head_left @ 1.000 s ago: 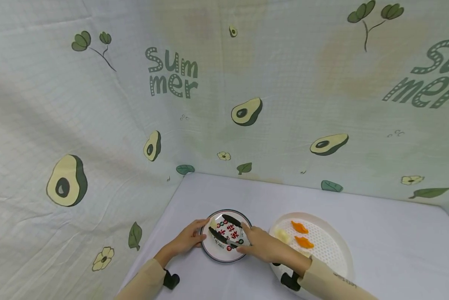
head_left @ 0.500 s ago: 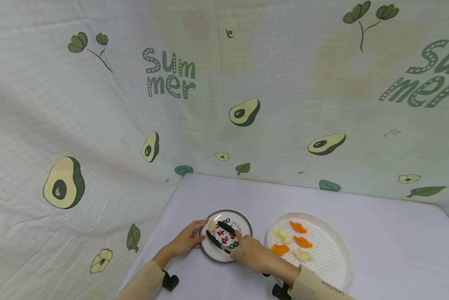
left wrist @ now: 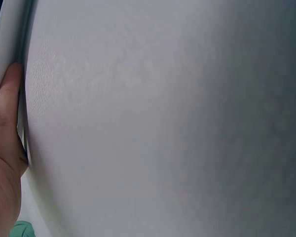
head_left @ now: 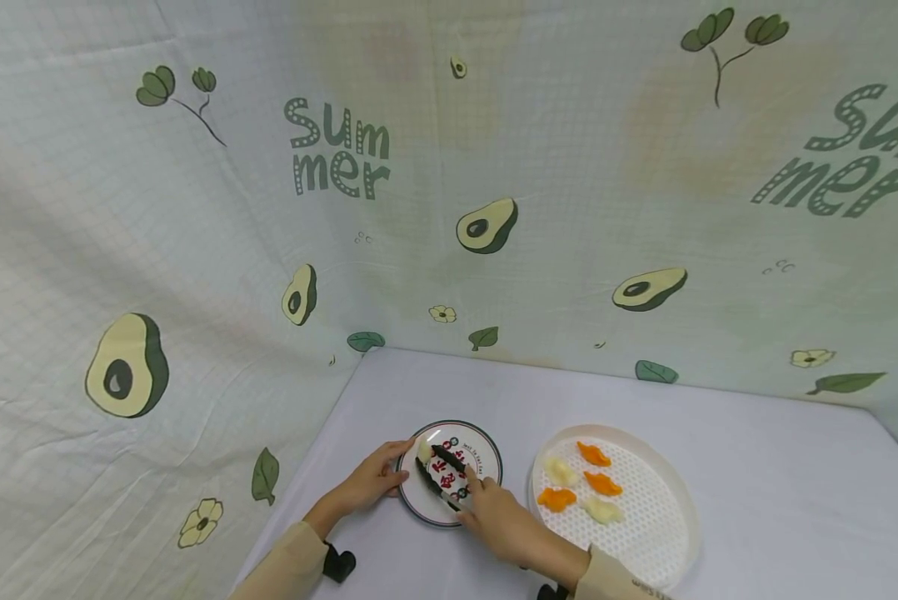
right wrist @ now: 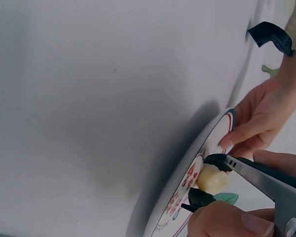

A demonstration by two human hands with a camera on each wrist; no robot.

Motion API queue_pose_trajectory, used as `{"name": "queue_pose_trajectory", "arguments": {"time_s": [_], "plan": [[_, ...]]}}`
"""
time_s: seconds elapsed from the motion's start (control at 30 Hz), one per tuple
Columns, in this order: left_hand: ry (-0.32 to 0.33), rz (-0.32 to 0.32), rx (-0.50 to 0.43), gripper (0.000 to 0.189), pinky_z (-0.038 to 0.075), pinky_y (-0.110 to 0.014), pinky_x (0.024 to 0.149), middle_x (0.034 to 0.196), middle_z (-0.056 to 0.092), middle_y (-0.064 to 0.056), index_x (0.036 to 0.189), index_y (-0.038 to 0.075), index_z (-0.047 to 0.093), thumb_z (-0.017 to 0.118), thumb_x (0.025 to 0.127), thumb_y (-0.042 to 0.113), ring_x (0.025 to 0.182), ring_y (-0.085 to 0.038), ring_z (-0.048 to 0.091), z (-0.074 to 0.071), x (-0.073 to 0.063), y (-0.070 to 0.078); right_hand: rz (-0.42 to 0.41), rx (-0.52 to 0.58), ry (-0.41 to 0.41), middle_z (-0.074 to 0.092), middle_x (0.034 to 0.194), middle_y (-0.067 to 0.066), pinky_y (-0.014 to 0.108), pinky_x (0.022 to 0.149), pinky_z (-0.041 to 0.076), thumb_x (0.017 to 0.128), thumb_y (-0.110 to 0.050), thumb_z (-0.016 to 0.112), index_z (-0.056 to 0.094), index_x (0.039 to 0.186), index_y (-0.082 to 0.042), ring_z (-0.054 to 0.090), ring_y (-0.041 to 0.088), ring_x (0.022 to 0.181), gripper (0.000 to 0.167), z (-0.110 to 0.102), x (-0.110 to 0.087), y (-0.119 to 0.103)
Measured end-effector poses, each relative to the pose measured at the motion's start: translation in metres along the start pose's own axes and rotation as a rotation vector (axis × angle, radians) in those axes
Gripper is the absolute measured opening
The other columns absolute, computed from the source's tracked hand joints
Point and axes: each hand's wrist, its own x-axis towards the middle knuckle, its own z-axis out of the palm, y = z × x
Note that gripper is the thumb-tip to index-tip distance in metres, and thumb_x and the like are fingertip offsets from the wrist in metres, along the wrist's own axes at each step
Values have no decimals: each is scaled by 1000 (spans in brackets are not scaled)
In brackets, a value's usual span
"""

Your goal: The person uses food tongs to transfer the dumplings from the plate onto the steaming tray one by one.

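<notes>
My left hand [head_left: 370, 482] grips the left rim of a white plate [head_left: 426, 502] with red print and a dark-lined edge. In the right wrist view its thumb lies on the rim and other fingers are below it. My right hand [head_left: 497, 518] holds kitchen tongs [right wrist: 254, 175] with metal arms and black tips, low over the plate. The tips stand on either side of a pale yellow, dumpling-like piece [right wrist: 212, 180] at the plate's far left; whether they pinch it I cannot tell. Only fingers and part of the palm show in the left wrist view.
Right of the plate stands a round white perforated tray [head_left: 690, 504]. It bears three orange pieces [head_left: 602, 483] and two pale yellow pieces [head_left: 603, 510]. A printed cloth [head_left: 554, 167] hangs behind and to the left of the white table [head_left: 779, 475].
My right hand has moved left over the plate with the tongs, whose tips have come closer to the pale piece. More of the tray's pieces show. My left hand stays on the rim.
</notes>
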Motion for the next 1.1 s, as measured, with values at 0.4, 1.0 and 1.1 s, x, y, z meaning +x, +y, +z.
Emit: {"name": "queue_pose_trajectory", "arguments": {"time_s": [0.4,1.0,1.1], "plan": [[-11,-19,16,59,53,-22,61,146,39,-24,152,-1,35,59,99,3,66,-8,46,2,0,0,-20,-22,15,58,115,29,39,69,56,97,-27,66,42,144,11,61,32,89,65,-1,-5,0],[-5,-7,51,59,53,-24,61,146,40,-25,152,-1,37,61,99,6,68,-10,46,1,1,-1,-20,66,47,52,130,37,56,86,52,98,-36,62,39,147,8,57,48,114,70,-39,-37,11],[-4,-15,55,59,53,-23,62,146,40,-24,152,0,37,61,99,7,69,-10,46,1,0,0,-26,74,76,52,130,37,57,88,51,98,-38,62,40,147,8,57,47,115,70,-47,-49,16]]}}
